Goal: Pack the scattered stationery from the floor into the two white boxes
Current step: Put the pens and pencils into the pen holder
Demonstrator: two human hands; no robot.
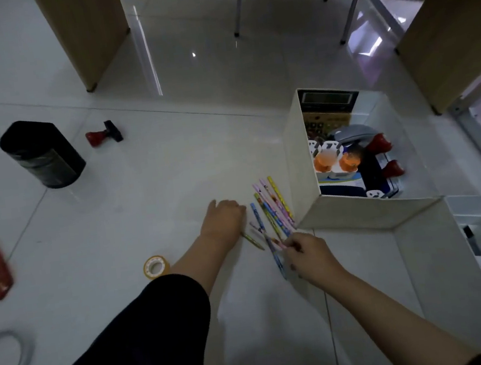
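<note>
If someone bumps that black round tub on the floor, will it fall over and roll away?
The black tub stands upright on a wide base, so a light bump probably only slides it on the glossy floor. A hard knock could tip it, and its round sides would likely let it roll.

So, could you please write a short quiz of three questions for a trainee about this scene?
1. True or false: the roll of tape is inside a white box.
2. Which hand grips the bundle of pencils? A) left hand B) right hand
3. Fill in: the black cylinder stands on the ___.

Key: 1 false, it lies on the floor; 2 B; 3 floor.
</note>
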